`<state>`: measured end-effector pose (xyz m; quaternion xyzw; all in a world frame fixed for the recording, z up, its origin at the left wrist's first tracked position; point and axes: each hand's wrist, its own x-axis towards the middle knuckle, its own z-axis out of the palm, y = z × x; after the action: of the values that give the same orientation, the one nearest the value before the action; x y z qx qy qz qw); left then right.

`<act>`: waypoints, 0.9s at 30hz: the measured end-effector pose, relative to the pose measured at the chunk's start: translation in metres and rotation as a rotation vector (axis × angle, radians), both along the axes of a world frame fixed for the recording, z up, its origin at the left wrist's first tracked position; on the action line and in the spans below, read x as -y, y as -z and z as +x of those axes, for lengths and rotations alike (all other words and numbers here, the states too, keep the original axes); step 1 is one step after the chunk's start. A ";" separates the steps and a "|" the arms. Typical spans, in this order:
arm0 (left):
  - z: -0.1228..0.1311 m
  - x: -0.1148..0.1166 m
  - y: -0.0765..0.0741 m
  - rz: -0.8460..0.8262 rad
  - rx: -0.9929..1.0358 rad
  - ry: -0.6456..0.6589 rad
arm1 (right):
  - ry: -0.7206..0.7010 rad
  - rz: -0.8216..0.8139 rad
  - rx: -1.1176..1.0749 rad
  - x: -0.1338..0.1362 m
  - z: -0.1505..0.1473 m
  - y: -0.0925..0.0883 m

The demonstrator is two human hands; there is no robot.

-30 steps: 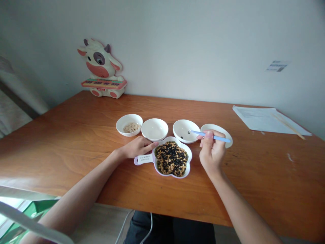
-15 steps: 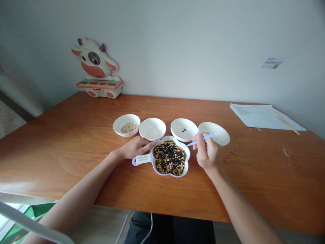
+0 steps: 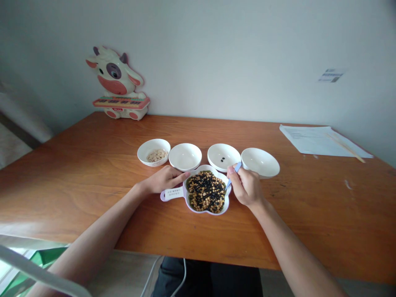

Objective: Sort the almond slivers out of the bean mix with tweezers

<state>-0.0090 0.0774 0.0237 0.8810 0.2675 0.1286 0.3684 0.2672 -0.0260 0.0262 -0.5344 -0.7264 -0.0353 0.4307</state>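
A white flower-shaped dish holds a heaped mix of black beans and yellow soybeans, with some green showing at its edge. My left hand lies flat beside it, fingertips at the rim above the labelled handle. My right hand pinches pale blue tweezers, their tip reaching into the beans at the dish's right side. Behind the dish stand several white bowls: one with pale pieces, one with nothing visible inside, one with small black beans, and one nearly hidden behind my right hand.
The bowls and dish stand on a wooden table. A cow-shaped toy keyboard leans against the wall at the back left. Papers with a thin wooden stick lie at the back right.
My right hand has moved left and down, bringing the tweezers from above the rim into the beans. My left hand has stayed in place. The view has shifted slightly.
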 end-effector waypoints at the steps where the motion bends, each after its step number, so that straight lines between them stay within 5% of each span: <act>1: 0.000 0.000 0.000 -0.002 0.002 0.002 | -0.005 -0.002 0.003 0.000 0.000 0.000; 27: -0.002 -0.002 0.004 -0.021 0.053 0.053 | -0.145 0.024 0.018 0.000 -0.004 -0.006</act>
<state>-0.0107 0.0793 0.0202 0.8802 0.2355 0.1393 0.3877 0.2636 -0.0262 0.0321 -0.4749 -0.7665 -0.0173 0.4320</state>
